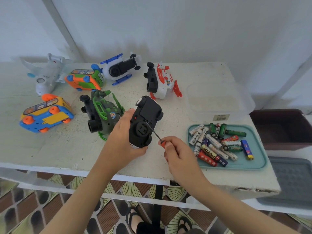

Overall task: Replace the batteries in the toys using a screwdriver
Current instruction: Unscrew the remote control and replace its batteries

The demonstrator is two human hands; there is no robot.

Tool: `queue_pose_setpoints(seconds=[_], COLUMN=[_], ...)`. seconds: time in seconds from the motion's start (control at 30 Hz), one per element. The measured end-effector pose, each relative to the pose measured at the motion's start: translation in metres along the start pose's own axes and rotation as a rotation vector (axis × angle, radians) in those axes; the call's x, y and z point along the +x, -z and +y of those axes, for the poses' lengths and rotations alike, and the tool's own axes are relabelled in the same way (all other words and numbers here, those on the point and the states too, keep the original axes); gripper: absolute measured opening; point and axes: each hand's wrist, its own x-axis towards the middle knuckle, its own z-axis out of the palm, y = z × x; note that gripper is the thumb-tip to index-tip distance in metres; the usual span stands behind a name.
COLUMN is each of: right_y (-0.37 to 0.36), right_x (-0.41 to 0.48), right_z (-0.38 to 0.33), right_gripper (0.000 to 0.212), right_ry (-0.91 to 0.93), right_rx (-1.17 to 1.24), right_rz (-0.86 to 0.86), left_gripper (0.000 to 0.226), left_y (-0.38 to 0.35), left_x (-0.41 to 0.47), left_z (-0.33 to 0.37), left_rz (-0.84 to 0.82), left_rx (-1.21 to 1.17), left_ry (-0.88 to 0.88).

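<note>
You are clamping your left hand (125, 141) around the upturned toy car (146, 114) while your right hand (179, 156) is pinching the screwdriver (155, 133), whose tip is meeting the car's underside just beyond that grip, and the slanting shaft is probably risking a slip off the screw.

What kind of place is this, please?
Probably a work corner in a home: a rough white table against a plain wall, patterned floor tiles beneath, and a dark plastic tub beside it.
</note>
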Motion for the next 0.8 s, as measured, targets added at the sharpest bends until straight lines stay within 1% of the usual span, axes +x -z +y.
queue_pose_setpoints(seconds=[0.17, 0.23, 0.37, 0.43, 0.5, 0.53, 0.6, 0.67, 0.8], right_y=[0.003, 0.008, 0.028, 0.038, 0.047, 0.050, 0.054, 0.055, 0.051], right_x=[-0.003, -0.002, 0.000, 0.002, 0.005, 0.007, 0.010, 0.012, 0.018], right_z=[-0.001, -0.007, -0.023, -0.032, -0.038, -0.041, -0.045, -0.049, -0.058], right_gripper=[0.022, 0.022, 0.024, 0.024, 0.018, 0.013, 0.019, 0.024, 0.019], right_ry=[0.013, 0.021, 0.039, 0.017, 0.028, 0.058, 0.137, 0.206, 0.321], right_rx=[-0.003, -0.009, -0.136, -0.159, -0.209, -0.253, -0.291, -0.242, -0.066], right_rz=[-0.015, -0.031, -0.058, -0.087, -0.090, -0.066, 0.015, 0.102, 0.205], left_gripper=[0.105, 0.105, 0.104, 0.103, 0.104, 0.103, 0.102, 0.103, 0.109], left_y=[0.001, 0.004, 0.007, 0.004, -0.002, -0.005, -0.011, -0.014, -0.019], left_x=[0.001, 0.001, -0.004, -0.010, -0.016, -0.019, -0.022, -0.024, -0.030], left_z=[-0.003, -0.004, -0.005, -0.004, 0.000, 0.001, 0.001, 0.000, 0.000], left_rz=[-0.005, 0.013, 0.052, 0.081, 0.097, 0.099, 0.113, 0.139, 0.164], left_rx=[-0.019, -0.064, -0.190, -0.250, -0.297, -0.314, -0.332, -0.347, -0.370], left_ry=[-0.008, 0.012, 0.050, 0.072, 0.091, 0.093, 0.086, 0.088, 0.099])
